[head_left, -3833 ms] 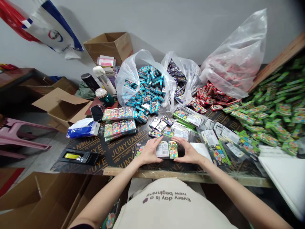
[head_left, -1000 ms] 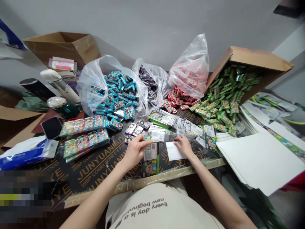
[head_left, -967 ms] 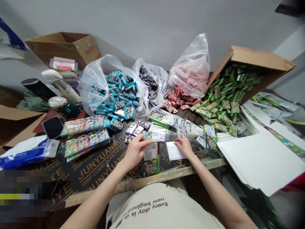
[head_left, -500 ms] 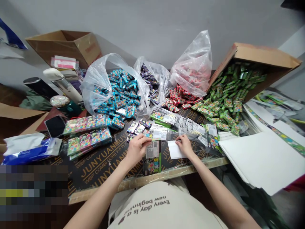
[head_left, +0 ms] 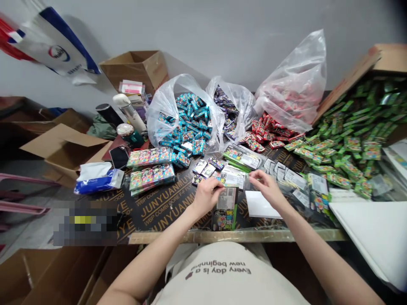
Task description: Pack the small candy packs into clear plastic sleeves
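Observation:
My left hand point(head_left: 208, 195) is closed in a pinch at the top edge of a flat black-and-green printed packet point(head_left: 225, 214), which lies near the table's front edge. My right hand point(head_left: 266, 188) hovers over a small stack of white paper point(head_left: 261, 204), its thumb and fingertips drawn together. Something clear and thin may be between those fingertips, but I cannot make it out. Just beyond both hands are small purple boxes point(head_left: 208, 170) and flat printed packets point(head_left: 243, 156). Loose white-labelled cards point(head_left: 291, 174) lie to the right.
Plastic bags hold small blue packs point(head_left: 190, 123), purple packs point(head_left: 224, 99) and red packs point(head_left: 269, 129). Green packs point(head_left: 346, 140) spill from a tipped carton at right. Bundled packs point(head_left: 151, 176), a phone point(head_left: 120, 156), bottles and a tissue pack point(head_left: 98, 178) stand left. White sheets point(head_left: 369, 237) overhang the right.
The view has swung left, so the scene sits further right. My right hand has lifted from the white paper stack and moved up and slightly inward. My left hand stays at the packet's top.

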Available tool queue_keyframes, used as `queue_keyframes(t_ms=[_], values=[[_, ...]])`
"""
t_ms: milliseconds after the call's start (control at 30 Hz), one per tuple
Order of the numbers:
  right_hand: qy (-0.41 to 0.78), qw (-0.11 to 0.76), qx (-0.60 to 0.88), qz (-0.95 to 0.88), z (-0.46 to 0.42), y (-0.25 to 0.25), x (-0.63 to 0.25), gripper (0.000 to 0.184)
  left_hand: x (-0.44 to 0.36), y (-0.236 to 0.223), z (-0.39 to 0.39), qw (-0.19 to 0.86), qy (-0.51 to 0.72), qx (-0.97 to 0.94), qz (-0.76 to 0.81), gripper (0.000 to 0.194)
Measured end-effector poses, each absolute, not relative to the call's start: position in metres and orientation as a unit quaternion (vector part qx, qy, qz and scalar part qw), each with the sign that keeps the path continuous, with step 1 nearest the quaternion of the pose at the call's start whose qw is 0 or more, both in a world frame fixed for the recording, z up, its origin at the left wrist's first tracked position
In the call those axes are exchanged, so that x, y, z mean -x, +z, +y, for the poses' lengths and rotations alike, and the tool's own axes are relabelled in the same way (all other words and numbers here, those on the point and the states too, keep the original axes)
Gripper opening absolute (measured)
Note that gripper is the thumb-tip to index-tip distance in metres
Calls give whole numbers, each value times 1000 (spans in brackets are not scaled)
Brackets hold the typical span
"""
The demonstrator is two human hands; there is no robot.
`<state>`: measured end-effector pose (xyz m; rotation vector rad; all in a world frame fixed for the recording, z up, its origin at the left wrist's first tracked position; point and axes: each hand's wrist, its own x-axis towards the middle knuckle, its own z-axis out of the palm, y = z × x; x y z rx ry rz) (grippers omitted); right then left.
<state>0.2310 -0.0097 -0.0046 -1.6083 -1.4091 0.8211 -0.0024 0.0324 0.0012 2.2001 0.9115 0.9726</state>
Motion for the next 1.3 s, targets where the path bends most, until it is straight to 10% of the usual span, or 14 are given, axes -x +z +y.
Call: queue_keyframes(t_ms=[367, 667, 833, 967, 1300], values=[[520, 267, 490, -647, 29, 41, -178, 25, 4, 9, 26, 300, 369, -813, 336, 9], [495, 358, 529, -589, 24, 18, -166, 21, -10, -2, 20, 210, 347, -820, 403, 14], [325, 399, 612, -601, 15, -10, -206, 28, 10, -1, 29, 141, 262, -850, 434, 26], [103, 242, 721, -641, -4, -50, -279, 17, 61, -5, 46, 103, 127, -820, 549, 27], [128, 107, 738, -654, -40, -86, -306, 18, 64, -46, 51, 199, -77, -940, 266, 71]])
